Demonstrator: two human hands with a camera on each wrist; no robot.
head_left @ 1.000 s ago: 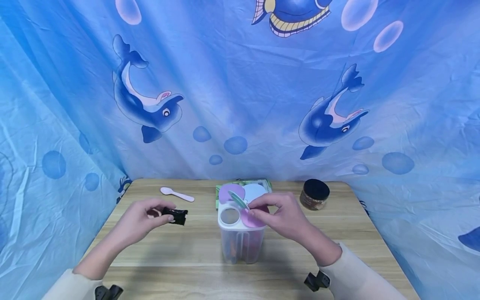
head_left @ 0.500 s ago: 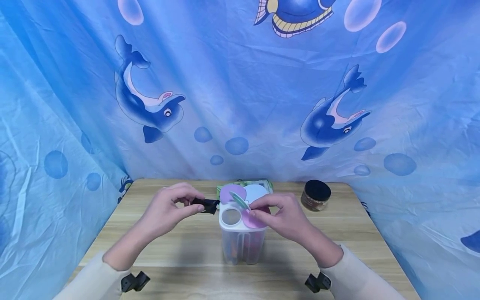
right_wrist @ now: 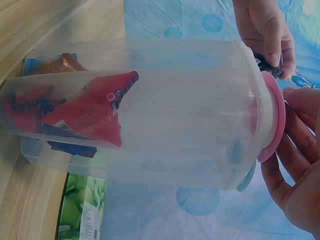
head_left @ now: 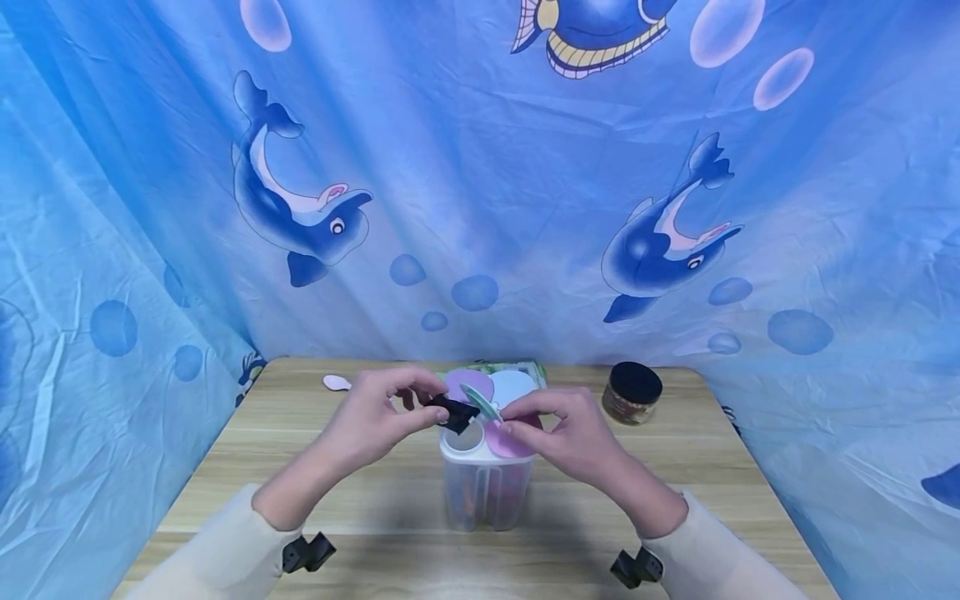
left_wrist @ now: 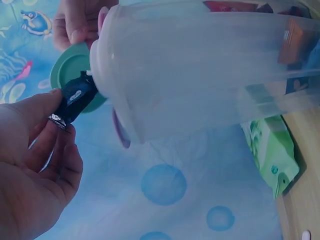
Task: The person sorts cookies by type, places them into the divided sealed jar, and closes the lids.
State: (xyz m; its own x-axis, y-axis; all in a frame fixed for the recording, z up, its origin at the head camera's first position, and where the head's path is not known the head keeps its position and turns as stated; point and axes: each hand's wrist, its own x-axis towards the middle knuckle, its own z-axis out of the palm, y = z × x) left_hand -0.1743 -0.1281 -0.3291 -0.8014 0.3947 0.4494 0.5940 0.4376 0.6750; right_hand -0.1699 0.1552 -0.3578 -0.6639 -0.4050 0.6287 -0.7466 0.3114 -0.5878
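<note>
My left hand (head_left: 378, 417) pinches a small black wrapped packet (head_left: 454, 414) between thumb and fingers, right over the uncovered round opening (head_left: 467, 438) of a clear plastic container (head_left: 487, 492). In the left wrist view the packet's far end is at the container's white rim. My right hand (head_left: 570, 429) holds a round green lid (head_left: 478, 400) tilted up by its edge, behind the opening. Purple (head_left: 472, 383), pale blue (head_left: 513, 386) and pink (head_left: 508, 442) lids cover the other compartments. Through the wall, red packets (right_wrist: 92, 110) and an orange packet (left_wrist: 297, 42) show at the bottom.
A brown jar with a black lid (head_left: 632, 393) stands at the back right of the wooden table (head_left: 375, 550). A pale spoon (head_left: 337, 382) lies at the back left, partly hidden by my left hand. Behind the container lies a green printed pack (right_wrist: 82, 205). A blue curtain (head_left: 480, 208) surrounds the table.
My left hand has carried the black packet rightward from beside the spoon to above the container's opening. My right hand keeps the green lid raised in the same place.
</note>
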